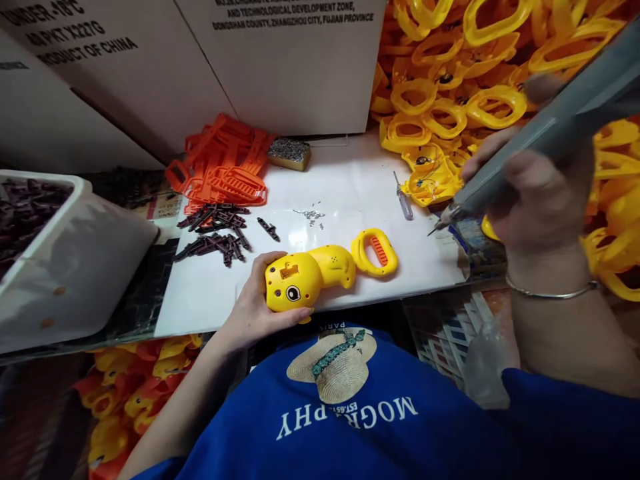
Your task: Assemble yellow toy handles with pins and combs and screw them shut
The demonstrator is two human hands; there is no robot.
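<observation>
My left hand point(257, 300) is wrapped round the head of a yellow duck-shaped toy point(327, 267), which lies on the white board near its front edge, an eye and small screw holes facing up. A yellow ring handle with an orange ribbed grip point(375, 252) is at the toy's right end. Raised at the right, my right hand point(535, 193) grips a grey electric screwdriver point(520, 153), its thin bit pointing down-left above the board, apart from the toy. Small silver screws point(313, 215) lie scattered mid-board, and a dark part point(269, 229) sits left of them.
Orange parts point(225, 163) and dark parts point(215, 233) are heaped at the board's left, near a sponge block point(290, 153). A small screwdriver point(404, 200) lies at right, beside piled yellow shells point(445, 120). A white bin point(110, 247) stands left; cartons point(290, 73) stand behind.
</observation>
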